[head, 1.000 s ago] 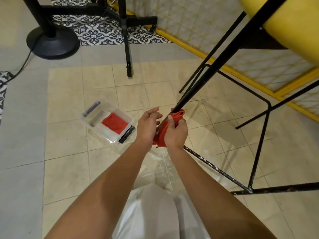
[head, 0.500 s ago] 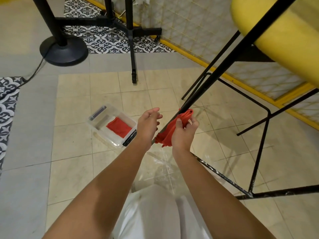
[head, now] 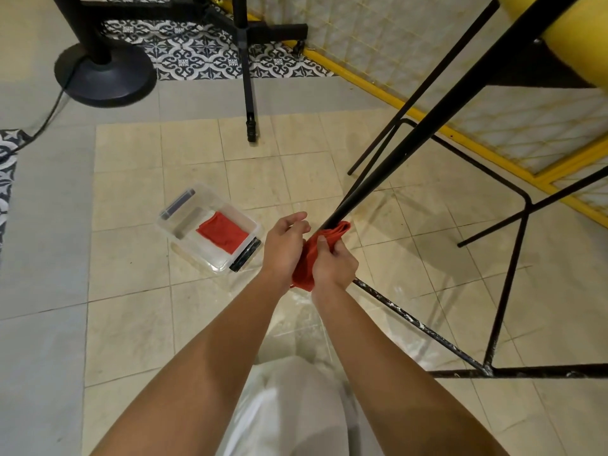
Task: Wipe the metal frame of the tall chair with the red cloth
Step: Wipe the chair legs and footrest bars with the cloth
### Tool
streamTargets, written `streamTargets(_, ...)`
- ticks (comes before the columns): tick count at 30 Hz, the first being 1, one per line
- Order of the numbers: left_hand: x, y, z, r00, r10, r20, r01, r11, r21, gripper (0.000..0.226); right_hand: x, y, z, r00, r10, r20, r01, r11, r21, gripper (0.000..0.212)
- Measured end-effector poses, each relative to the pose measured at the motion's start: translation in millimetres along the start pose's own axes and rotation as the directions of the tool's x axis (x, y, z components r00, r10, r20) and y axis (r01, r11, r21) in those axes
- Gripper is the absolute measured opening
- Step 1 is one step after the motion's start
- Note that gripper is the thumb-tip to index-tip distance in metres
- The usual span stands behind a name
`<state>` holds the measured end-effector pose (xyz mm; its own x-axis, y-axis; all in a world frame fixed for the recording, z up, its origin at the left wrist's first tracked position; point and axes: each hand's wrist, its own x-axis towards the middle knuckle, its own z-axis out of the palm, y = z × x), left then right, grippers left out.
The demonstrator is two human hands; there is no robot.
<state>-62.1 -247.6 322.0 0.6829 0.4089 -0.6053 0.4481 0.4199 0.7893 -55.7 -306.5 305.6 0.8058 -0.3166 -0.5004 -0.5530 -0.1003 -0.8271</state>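
Observation:
The tall chair has a black metal frame (head: 427, 126) and a yellow seat (head: 572, 37) at the upper right. My right hand (head: 334, 264) grips the red cloth (head: 307, 258), which is wrapped around the low end of the chair's front leg near the floor. My left hand (head: 286, 245) is beside it on the left, fingers curled and touching the cloth's edge. The leg's foot is hidden by the cloth and my hands. A paint-flecked lower bar (head: 418, 325) runs from my hands to the right.
A clear plastic box (head: 184, 225) with a second red cloth (head: 223, 232) lies on the tiles to the left. A black round stand base (head: 105, 77) with a cable and a black tripod leg (head: 248, 87) stand at the back. A yellow-framed mesh panel (head: 378, 90) runs along the right.
My right hand has closed around the cloth again and slid it a little down the leg. The view has tilted slightly; my left hand stays beside the cloth.

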Motion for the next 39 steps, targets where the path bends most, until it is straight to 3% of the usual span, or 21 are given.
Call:
streamTargets(6,3.2,-4.1,1.1,1.0,0.001,-0.008,-0.001,1.0,0.017,0.018,5.3,2.7,3.2,1.0,0.017,0.009,-0.017,1.0,-0.016,0.015)
streamTargets(12,-6.9,5.9,1.3,0.998,0.058,-0.022,-0.056,0.997,0.058,0.022,-7.1,-10.1,-0.6,0.996,-0.048,-0.07,0.049,0.999,0.023,0.016)
streamTargets(20,-30.5,43.3,7.3,0.986,0.165,-0.028,-0.164,0.985,0.049,0.027,-29.5,-53.6,-22.6,0.972,-0.233,-0.041,0.236,0.967,0.092,0.027)
streamTargets(24,-44.9,57.2,14.7,0.979,0.202,-0.022,-0.201,0.979,0.026,0.025,-38.4,-72.7,-29.0,0.925,-0.372,-0.072,0.379,0.911,0.163,0.034)
streamTargets(28,-60.0,66.4,19.9,0.967,0.254,0.006,-0.254,0.967,-0.002,0.026,-48.2,-103.2,-37.9,0.911,-0.395,-0.116,0.412,0.88,0.236,0.041)
streamTargets(39,-63.2,74.5,25.1,0.957,0.284,0.054,-0.282,0.958,-0.047,0.024,-44.1,-120.6,-43.6,0.858,-0.487,-0.161,0.513,0.826,0.236,0.025)
